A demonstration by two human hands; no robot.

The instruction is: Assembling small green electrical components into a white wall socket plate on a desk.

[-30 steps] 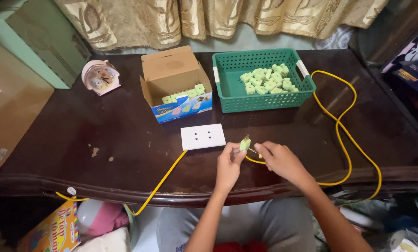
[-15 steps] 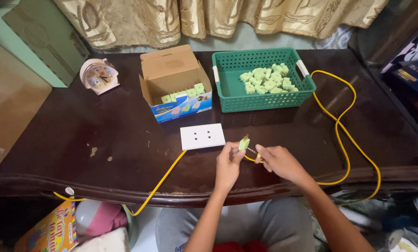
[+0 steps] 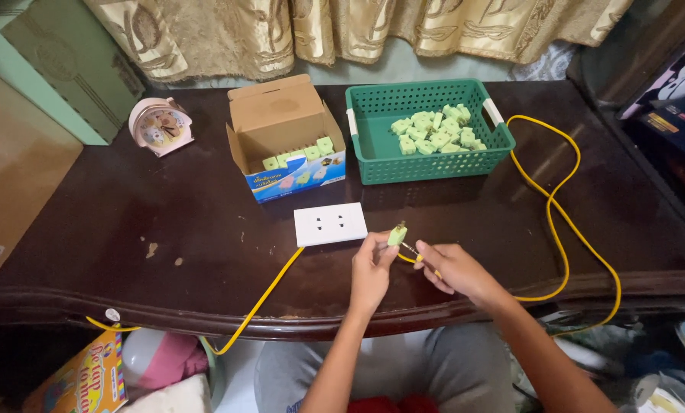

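My left hand (image 3: 371,273) covers the lower part of the small green plug (image 3: 397,234), so I cannot see how my fingers grip it. The end of the yellow cable (image 3: 556,229) disappears under my right hand (image 3: 453,271); it is probably pinched there, but the view is too small to tell. The plug's metal pins are too tiny to make out. The green pieces in the cardboard box (image 3: 281,126) are half hidden by its front wall. My legs are cut off by the bottom edge.
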